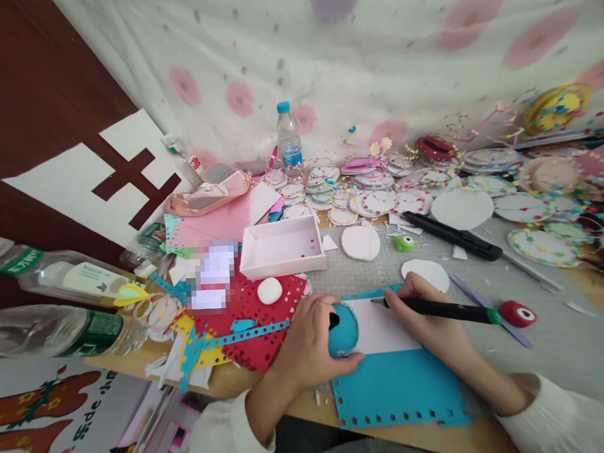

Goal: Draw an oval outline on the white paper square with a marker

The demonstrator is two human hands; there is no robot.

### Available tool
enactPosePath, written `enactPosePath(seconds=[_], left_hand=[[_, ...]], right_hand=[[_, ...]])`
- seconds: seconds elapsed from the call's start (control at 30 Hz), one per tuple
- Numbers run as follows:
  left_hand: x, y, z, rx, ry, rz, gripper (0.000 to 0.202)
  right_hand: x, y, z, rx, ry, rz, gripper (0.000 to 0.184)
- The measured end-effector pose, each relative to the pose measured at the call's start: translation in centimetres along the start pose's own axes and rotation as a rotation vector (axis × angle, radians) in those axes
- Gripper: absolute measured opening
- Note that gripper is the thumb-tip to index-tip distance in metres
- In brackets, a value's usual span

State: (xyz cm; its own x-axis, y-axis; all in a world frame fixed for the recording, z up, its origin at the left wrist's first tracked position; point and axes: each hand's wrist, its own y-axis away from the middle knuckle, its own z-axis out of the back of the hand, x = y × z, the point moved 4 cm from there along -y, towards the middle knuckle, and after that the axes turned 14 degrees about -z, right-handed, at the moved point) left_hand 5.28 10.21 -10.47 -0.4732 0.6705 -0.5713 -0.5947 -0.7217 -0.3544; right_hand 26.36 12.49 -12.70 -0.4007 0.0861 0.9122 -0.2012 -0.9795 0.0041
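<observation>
My left hand (313, 336) is curled round a blue round disc (344, 331) with a pale edge, pressing it on the left end of a white paper strip (386, 326). A small black piece (333, 320) shows by its fingers; what it is I cannot tell. In my right hand (431, 318) is a black marker pen (446, 310) with a green end, its tip at the strip's upper edge, right of the disc. Under the strip lies a blue sheet (399, 389) with star-shaped holes along its border.
Left are a white open box (283, 251), a white rounded lump (269, 291), punched red paper (267, 348) and plastic bottles (101, 335). A black utility knife (452, 236), a green craft punch (403, 243) and a red one (517, 314) lie right. Decorated paper circles (378, 202) line the back.
</observation>
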Motion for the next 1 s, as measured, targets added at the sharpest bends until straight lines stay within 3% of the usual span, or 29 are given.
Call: enactPosePath(seconds=[1.0], left_hand=[[0.41, 0.3, -0.41, -0.013, -0.019, -0.019, 0.063]], right_hand=[[0.28, 0.32, -0.7, 0.1, 0.056, 0.038, 0.032]])
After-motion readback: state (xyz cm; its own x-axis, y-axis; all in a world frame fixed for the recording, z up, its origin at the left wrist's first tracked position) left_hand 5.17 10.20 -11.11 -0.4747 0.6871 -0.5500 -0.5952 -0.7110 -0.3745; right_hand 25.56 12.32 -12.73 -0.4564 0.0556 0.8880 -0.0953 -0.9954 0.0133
